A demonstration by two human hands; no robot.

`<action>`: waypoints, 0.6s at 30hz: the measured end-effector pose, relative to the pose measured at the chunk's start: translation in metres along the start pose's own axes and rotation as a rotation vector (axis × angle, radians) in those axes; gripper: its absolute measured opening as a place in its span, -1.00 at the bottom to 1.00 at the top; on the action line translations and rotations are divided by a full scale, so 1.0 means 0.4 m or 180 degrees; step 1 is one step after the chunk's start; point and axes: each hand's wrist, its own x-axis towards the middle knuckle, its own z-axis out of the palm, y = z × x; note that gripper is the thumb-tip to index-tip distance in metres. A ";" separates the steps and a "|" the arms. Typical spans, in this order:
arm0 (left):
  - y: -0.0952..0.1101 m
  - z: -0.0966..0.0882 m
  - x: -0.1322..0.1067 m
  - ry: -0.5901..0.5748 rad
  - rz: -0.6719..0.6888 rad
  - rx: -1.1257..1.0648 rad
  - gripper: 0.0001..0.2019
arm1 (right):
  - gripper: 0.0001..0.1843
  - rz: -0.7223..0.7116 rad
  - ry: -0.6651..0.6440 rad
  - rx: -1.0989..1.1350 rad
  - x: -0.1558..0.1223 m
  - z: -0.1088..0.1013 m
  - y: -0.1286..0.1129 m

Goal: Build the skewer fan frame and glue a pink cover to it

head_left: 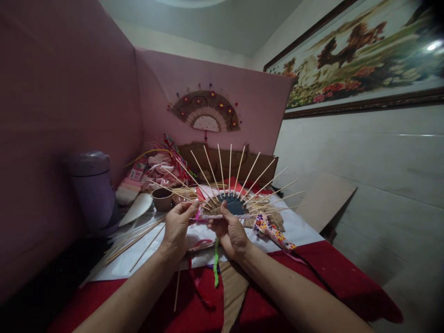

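Both my hands hold up a half-made fan frame (pixel 233 205): a dark half-round base with several thin bamboo sticks (pixel 230 167) spreading upward from it. My left hand (pixel 178 225) pinches the frame's left end with fingers and thumb. My right hand (pixel 229 231) grips the base from below, thumb against the dark centre. A green ribbon (pixel 216 263) dangles beneath my right hand. The frame hovers above a white sheet (pixel 301 229) on a red cloth (pixel 326 273).
Loose bamboo sticks (pixel 138 238) lie at the left on the sheet. A brown cup (pixel 162 199), a purple jar (pixel 92 187), a heap of fabric (pixel 157 169) and a patterned glue gun (pixel 272 231) surround it. A finished fan (pixel 207 113) hangs on the pink partition. Cardboard piece (pixel 232 289) lies near.
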 end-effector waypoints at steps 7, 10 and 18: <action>-0.008 -0.012 0.012 0.0194 0.0134 0.0044 -0.72 | -0.77 0.0000 0.0070 0.0137 0.000 0.002 -0.005; -0.010 -0.012 0.013 0.0161 0.0115 0.0028 -0.72 | -0.78 0.0000 0.0137 0.0184 0.001 0.001 -0.008; -0.010 -0.011 0.007 0.0042 0.0048 0.0077 -0.71 | -0.76 -0.0020 0.0134 0.0170 0.001 0.001 -0.011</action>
